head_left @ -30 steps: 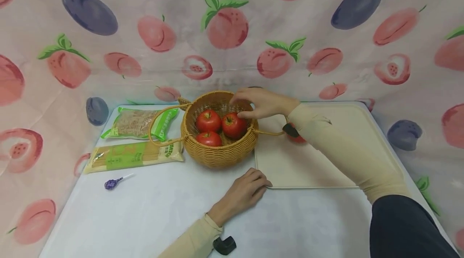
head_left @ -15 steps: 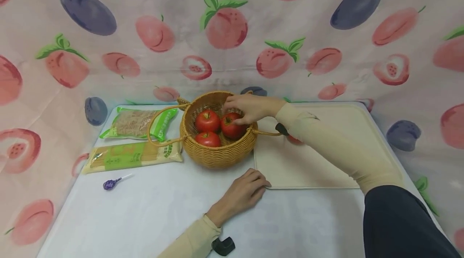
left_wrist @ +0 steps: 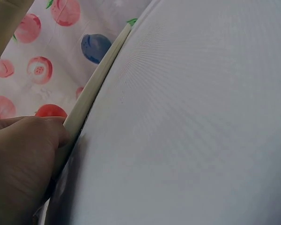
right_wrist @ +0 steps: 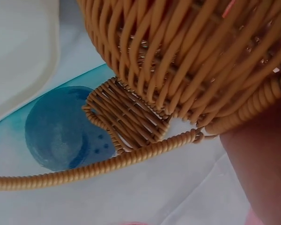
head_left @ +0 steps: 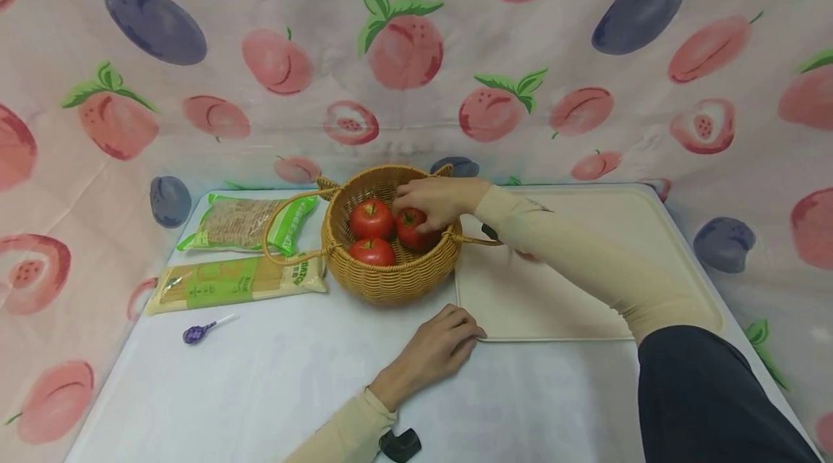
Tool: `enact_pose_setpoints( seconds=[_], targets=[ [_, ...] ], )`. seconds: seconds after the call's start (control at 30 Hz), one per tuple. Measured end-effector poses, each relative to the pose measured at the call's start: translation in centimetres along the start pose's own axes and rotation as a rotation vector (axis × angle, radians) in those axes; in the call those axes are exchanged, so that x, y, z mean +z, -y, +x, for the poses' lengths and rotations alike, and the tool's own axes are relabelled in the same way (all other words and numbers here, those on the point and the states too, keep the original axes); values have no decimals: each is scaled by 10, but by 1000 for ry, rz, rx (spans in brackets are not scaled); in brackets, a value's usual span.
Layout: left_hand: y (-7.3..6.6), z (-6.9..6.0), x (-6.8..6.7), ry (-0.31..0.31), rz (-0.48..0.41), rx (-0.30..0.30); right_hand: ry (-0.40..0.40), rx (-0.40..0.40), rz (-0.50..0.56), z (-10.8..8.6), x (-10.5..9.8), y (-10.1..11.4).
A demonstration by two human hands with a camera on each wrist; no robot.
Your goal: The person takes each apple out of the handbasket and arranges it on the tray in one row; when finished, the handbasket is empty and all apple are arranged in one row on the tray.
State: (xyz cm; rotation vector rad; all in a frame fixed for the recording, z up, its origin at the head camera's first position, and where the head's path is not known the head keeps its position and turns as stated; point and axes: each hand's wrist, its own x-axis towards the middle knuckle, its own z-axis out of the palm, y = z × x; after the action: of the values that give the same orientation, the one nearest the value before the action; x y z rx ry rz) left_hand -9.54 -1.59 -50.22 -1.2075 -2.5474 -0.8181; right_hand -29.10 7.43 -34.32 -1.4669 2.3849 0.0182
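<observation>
The wicker basket point(head_left: 390, 282) holds three red apples. My right hand point(head_left: 437, 199) reaches over its right rim and grips the rightmost apple point(head_left: 411, 230), fingers behind it and thumb in front. The other two, a rear apple point(head_left: 371, 218) and a front apple point(head_left: 372, 252), lie to its left. In the right wrist view the basket's weave point(right_wrist: 178, 56) hides the fingers and most of the apple. My left hand point(head_left: 431, 349) pinches the near left corner of the cream tray point(head_left: 560, 304); the left wrist view shows the fingers at the tray's edge point(left_wrist: 86, 96).
Left of the basket lie a green-edged bag point(head_left: 237, 223), a noodle packet point(head_left: 228, 282) and a purple lollipop point(head_left: 197, 333). Another apple point(head_left: 528, 257) on the tray is mostly hidden under the right sleeve. One basket handle point(head_left: 268, 231) reaches left, another toward the tray.
My right hand has moved left and down from above the basket's right rim, and its fingers have closed around the rightmost apple. My left hand stays at the tray's corner.
</observation>
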Motion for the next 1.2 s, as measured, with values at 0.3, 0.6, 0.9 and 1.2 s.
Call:
enact_pose_setpoints(
  seconds=[0.3, 0.6, 0.9, 1.2],
  targets=[
    [-1, 0, 0, -1, -1, -4, 133, 32, -121, 11, 4, 4],
    [-2, 0, -1, -6, 3, 6, 189, 42, -135, 19, 7, 5],
    [-1, 1, -2, -3, 4, -1, 235, 69, -140, 23, 7, 6],
    [-1, 0, -1, -18, 3, 7, 253, 71, -151, 24, 9, 8]
  ],
)
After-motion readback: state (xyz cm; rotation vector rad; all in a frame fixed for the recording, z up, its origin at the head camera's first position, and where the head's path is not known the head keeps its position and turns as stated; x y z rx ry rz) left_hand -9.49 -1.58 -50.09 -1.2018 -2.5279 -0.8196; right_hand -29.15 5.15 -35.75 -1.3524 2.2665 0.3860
